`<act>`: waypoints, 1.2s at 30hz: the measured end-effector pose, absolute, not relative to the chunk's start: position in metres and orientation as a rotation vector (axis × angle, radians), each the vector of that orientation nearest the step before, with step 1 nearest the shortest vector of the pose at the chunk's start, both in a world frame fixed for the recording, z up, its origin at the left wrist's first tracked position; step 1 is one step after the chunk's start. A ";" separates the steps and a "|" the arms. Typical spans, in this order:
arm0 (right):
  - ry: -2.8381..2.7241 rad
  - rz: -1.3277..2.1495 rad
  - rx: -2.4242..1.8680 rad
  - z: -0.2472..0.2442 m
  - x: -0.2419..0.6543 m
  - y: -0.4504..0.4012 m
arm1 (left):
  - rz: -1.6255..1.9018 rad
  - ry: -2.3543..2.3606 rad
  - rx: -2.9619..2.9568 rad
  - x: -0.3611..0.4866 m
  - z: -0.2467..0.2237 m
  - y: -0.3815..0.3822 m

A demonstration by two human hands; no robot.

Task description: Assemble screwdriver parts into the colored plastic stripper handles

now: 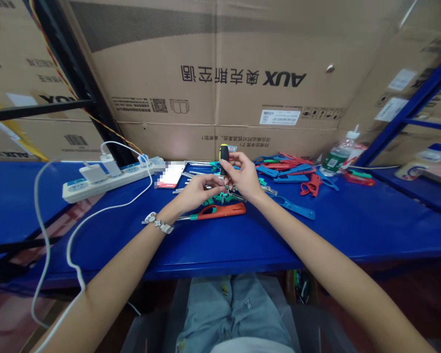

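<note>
A screwdriver [224, 156] with a black and yellow handle stands upright, shaft down, in my right hand [244, 174], whose fingers are closed round the handle. Beside the shaft, my left hand [202, 190] is closed in a pinch, its fingertips at the metal; whether they also hold a small part cannot be seen. Under the hands lie several green pieces [220, 198] and metal tubes, partly hidden. Nearer to me lies an orange long-nosed lighter [226, 211] with its metal nozzle pointing left. A blue lighter casing [294, 207] rests right of my right wrist.
Red and blue lighter casings [290, 169] are heaped at the right rear. Behind them stands a clear bottle [338, 157] with a green label. A white power strip [113, 180] with chargers and cables lies left. Near it is a white-screened tablet or phone [172, 174]. Cardboard [235, 113] walls the back.
</note>
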State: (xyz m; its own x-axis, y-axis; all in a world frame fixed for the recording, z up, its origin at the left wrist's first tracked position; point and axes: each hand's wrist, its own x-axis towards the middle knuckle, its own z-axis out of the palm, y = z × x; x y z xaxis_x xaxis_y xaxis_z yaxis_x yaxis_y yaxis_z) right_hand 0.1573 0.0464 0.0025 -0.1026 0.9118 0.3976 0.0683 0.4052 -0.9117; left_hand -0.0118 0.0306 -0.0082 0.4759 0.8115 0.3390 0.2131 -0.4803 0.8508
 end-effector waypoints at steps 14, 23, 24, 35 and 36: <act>-1.677 0.863 -0.881 -0.026 0.167 0.032 | 0.956 0.992 2.216 -0.023 -0.012 0.039; -1.780 0.865 -0.897 -0.029 0.164 0.027 | 0.956 0.993 2.281 -0.030 -0.014 0.044; -1.784 0.867 -0.900 -0.030 0.163 0.027 | 0.952 1.000 2.286 -0.031 -0.014 0.044; -1.566 0.916 -0.803 -0.014 0.168 0.027 | 0.945 1.007 2.304 -0.031 -0.010 0.040; -1.542 0.913 -0.799 -0.013 0.169 0.028 | 0.929 1.010 2.306 -0.030 -0.009 0.039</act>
State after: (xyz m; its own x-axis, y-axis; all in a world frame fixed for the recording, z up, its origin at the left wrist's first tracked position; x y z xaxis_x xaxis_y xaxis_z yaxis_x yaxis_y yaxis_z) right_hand 0.1687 0.0276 -0.0129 -0.1519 0.8721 0.4652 0.0116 0.4722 -0.8814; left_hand -0.0305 0.0388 -0.0092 0.5036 0.7668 0.3981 0.4606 -0.6281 0.6271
